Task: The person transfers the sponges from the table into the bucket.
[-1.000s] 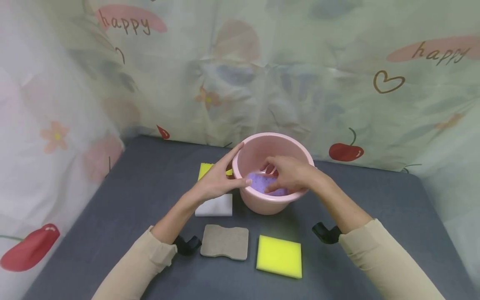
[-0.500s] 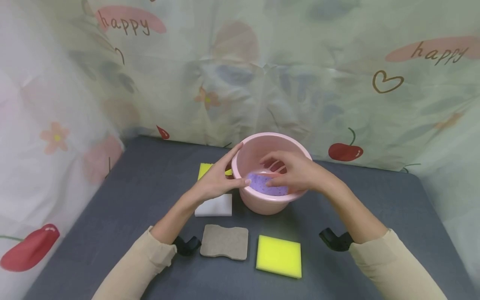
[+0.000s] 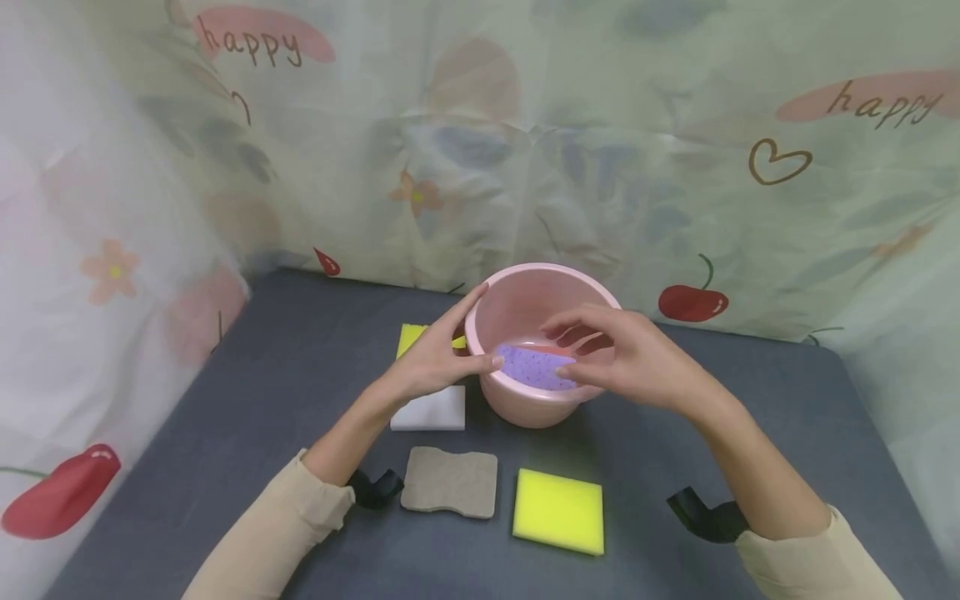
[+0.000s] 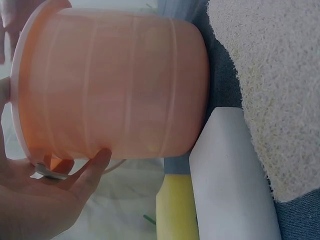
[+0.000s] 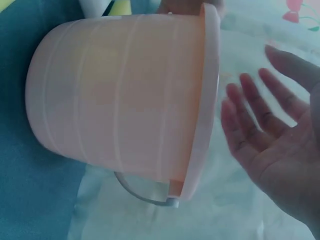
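Closest to the person, on the dark grey cloth-covered worktop (image 3: 652,558), I see a flat rectangular yellow sponge (image 3: 558,511) and, just left of it, a coarse-fibred, grey-beige pad (image 3: 450,482) with a notched waist. Past the pad lies a smooth white block (image 3: 429,408), just beside an upright, round pink plastic bucket (image 3: 528,410). Inside that, behind the near rim, is a purple speckled sponge (image 3: 534,368); a strip of red shows behind it, too hidden to name. My worry is the bucket: held at one side of its rim, it could tip or skid, perhaps into the white block, if that grip pulled unevenly or the other wrist caught the edge. The left hand (image 3: 435,358) clasps the left rim, thumb across the near edge, the other fingers round the outside. The right hand (image 3: 633,354) hovers palm down at the right rim, fingers and thumb apart, holding nothing. Behind the left hand a second yellow piece (image 3: 410,337) peeps out; beyond hangs a cherry-and-flower printed curtain (image 3: 600,225).
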Demonstrator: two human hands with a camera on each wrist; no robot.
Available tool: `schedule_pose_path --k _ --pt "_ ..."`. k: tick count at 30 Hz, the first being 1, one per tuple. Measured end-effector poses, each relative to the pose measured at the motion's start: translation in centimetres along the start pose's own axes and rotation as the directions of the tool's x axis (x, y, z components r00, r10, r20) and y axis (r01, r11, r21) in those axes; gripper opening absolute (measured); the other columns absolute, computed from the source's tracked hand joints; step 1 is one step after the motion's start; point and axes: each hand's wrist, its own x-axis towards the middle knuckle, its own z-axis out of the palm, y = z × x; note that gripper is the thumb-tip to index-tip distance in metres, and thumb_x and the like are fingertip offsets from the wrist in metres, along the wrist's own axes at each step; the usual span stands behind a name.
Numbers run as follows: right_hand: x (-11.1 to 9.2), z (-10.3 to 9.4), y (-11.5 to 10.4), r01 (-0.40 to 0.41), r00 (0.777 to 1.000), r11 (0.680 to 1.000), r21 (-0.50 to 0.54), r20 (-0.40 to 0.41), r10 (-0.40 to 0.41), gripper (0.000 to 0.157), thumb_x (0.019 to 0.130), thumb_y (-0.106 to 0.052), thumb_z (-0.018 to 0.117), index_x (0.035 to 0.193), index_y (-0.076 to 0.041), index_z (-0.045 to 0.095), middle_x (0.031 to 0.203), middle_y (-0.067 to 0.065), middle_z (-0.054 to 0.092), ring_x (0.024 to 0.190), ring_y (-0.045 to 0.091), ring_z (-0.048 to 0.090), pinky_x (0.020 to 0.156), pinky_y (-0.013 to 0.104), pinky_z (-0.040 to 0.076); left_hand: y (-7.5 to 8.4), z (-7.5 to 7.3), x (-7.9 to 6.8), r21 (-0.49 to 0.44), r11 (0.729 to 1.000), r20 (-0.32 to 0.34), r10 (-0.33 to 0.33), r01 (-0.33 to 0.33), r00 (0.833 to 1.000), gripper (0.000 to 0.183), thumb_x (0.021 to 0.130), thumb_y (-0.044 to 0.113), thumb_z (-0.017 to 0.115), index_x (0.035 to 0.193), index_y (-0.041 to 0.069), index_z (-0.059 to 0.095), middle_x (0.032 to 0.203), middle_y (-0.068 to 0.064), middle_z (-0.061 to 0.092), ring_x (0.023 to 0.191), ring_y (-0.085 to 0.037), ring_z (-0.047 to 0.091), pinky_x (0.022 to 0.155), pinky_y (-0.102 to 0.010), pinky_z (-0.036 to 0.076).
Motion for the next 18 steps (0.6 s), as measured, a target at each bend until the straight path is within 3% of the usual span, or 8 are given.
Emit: schedule_pose_path --k 4,8,18 --pt "-1.0 0.1 -0.3 0.074 0.996 0.997 -0.015 -0.051 -0.075 0.039 0.086 -0.004 0.076 0.122 -0.015 0.066 0.114 -0.005 0.068 0.099 0.013 0.066 0.087 0.034 0.055 -0.1 0.0 0.0 0.001 1.0 -0.002 -0.004 0.004 1.0 0.1 0.084 0.022 0.081 0.16 0.029 0.017 0.158 0.005 0.029 0.134 -0.02 0.045 0.1 -0.04 0.049" --pt "-2.1 0.3 -0.7 0.095 0.992 0.995 -0.034 -0.076 -0.098 0.04 0.086 -0.004 0.076 0.122 -0.018 0.066 0.113 -0.01 0.067 0.095 0.012 0.066 0.081 0.032 0.056 -0.1 0.0 0.1 -0.004 1.0 0.001 0.001 -0.001 1.0 0.1 0.084 0.021 0.081 0.16 0.028 0.017 0.159 0.004 0.028 0.135 -0.023 0.044 0.1 -0.04 0.049" --pt "-5.1 1.8 -0.6 0.156 0.983 0.986 -0.061 -0.091 -0.161 0.057 0.078 -0.005 0.084 0.129 -0.021 0.063 0.118 -0.011 0.064 0.102 0.008 0.062 0.083 0.028 0.054 -0.2 0.0 0.1 -0.007 1.0 0.002 0.0 0.0 1.0 0.1 0.084 0.022 0.081 0.16 0.029 0.017 0.158 0.005 0.03 0.135 -0.024 0.045 0.1 -0.04 0.049"
